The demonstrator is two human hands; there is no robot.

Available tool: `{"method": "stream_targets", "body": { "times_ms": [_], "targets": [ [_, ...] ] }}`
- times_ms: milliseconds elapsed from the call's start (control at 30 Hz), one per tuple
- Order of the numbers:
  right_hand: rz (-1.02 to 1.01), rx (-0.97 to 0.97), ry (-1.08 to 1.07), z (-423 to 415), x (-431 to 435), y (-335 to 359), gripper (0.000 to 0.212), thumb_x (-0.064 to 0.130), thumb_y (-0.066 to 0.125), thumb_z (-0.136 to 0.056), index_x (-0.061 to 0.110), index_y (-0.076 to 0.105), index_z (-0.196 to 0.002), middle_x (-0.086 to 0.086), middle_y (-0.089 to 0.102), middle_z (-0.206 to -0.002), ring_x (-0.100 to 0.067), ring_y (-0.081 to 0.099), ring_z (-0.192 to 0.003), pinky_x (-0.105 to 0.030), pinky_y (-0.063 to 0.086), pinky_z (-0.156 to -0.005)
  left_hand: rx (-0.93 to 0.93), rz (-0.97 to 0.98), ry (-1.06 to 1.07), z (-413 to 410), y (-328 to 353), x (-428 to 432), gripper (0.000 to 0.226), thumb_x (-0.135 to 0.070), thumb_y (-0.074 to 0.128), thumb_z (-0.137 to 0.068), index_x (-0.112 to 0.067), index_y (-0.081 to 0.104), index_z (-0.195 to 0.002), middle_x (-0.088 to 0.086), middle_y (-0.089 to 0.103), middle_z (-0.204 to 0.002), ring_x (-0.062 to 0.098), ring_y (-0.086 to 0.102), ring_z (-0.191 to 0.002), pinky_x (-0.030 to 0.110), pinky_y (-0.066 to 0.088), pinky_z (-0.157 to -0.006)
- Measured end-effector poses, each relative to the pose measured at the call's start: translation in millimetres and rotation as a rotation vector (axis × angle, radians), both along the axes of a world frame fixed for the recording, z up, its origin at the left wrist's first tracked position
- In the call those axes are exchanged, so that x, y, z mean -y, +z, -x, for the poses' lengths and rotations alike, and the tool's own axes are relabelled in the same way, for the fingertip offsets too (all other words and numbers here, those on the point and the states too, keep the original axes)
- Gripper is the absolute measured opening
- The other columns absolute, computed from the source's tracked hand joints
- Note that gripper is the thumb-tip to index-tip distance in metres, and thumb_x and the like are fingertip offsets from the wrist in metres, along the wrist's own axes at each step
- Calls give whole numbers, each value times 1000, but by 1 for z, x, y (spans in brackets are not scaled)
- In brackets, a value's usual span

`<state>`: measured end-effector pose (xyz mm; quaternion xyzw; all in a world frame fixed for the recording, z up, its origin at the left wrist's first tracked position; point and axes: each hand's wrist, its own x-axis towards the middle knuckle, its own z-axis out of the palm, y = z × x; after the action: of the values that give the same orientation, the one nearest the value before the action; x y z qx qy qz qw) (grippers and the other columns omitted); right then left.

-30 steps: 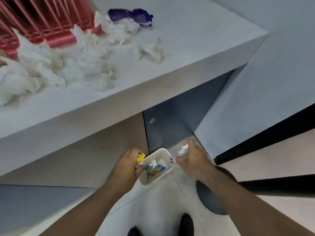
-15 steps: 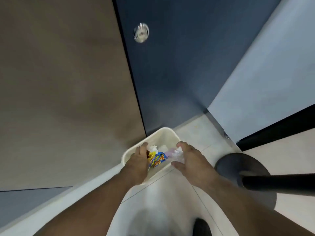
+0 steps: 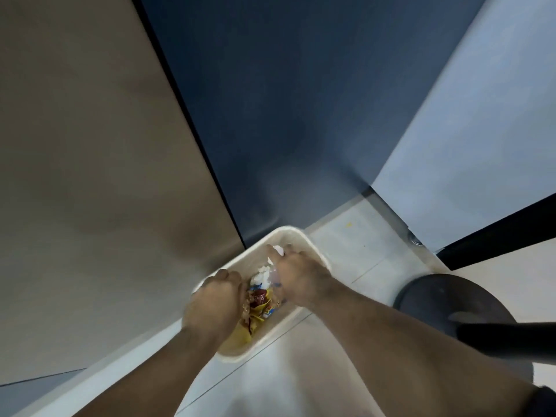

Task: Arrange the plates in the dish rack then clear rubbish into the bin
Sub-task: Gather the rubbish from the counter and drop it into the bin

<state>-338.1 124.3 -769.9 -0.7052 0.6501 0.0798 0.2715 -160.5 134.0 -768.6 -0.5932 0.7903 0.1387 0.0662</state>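
Over the white bin (image 3: 296, 237) on the floor (image 3: 346, 260), my left hand (image 3: 210, 305) and right hand (image 3: 304, 278) curl on wrappers (image 3: 260, 299) and tissue (image 3: 261, 276). Holding or not, I cannot tell. Some rubbish is in. I think more may be left.

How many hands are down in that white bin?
2. The left hand is over the near end of the bin by the wrappers; the right hand is at its far end, over white tissue.
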Motion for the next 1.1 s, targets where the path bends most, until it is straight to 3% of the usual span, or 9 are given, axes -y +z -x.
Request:
{"method": "stream_targets", "body": {
  "times_ms": [33,100,200,333,467,633,867,1100],
  "targets": [
    [-46,10,-32,-3,1,-7,81,32,67,-86,26,18,-150,-14,34,-146,-38,43,-124,-44,44,-93,-52,13,27,-4,4,0,25,-35,39,-97,-18,58,-91,1,61,-95,24,60,-84,34,48,-69],
    [-31,-7,-55,-1,0,-10,66,36,63,-90,21,33,-146,-14,39,-145,-36,43,-126,-44,41,-98,-123,43,67,-7,12,0,26,-37,43,-97,-18,61,-95,3,62,-93,27,61,-82,36,51,-68],
    [21,21,-29,5,-6,9,46,39,64,-88,13,58,-125,-9,55,-126,-30,52,-114,-33,43,-90,-152,37,63,-8,28,0,27,-36,45,-96,-18,64,-102,4,65,-98,27,62,-84,39,53,-72],
    [71,73,-39,15,-17,70,36,36,53,-94,10,61,-116,-9,58,-118,-28,56,-105,-32,43,-82,-231,32,45,-5,84,-9,28,-41,46,-95,-22,64,-104,0,64,-103,24,61,-90,34,50,-74],
    [205,79,-66,23,-26,157,23,32,48,-94,13,61,-93,-5,62,-102,-26,58,-96,-31,40,-74,-275,25,-28,-2,173,-11,30,-43,42,-96,-26,62,-110,-5,62,-105,20,59,-99,33,48,-80],
    [314,203,-164,24,-42,290,29,39,49,-94,25,64,-114,2,64,-111,-22,60,-99,-36,50,-83,-319,95,-96,-1,303,-24,35,-49,37,-95,-30,61,-110,-9,61,-104,17,58,-97,34,49,-79],
    [448,281,-95,40,-53,486,37,43,51,-94,25,57,-126,6,59,-126,-16,53,-114,-35,45,-96,-419,275,-139,12,493,-40,44,-53,33,-91,-25,65,-106,-8,65,-92,14,62,-81,30,48,-69],
    [576,330,-82,66,-50,629,30,47,52,-92,29,58,-115,19,53,-104,-2,51,-94,-18,40,-80,-554,434,-69,26,637,-40,24,-42,48,-95,-27,66,-96,-12,64,-88,8,58,-77,34,50,-69]
  ]
}}
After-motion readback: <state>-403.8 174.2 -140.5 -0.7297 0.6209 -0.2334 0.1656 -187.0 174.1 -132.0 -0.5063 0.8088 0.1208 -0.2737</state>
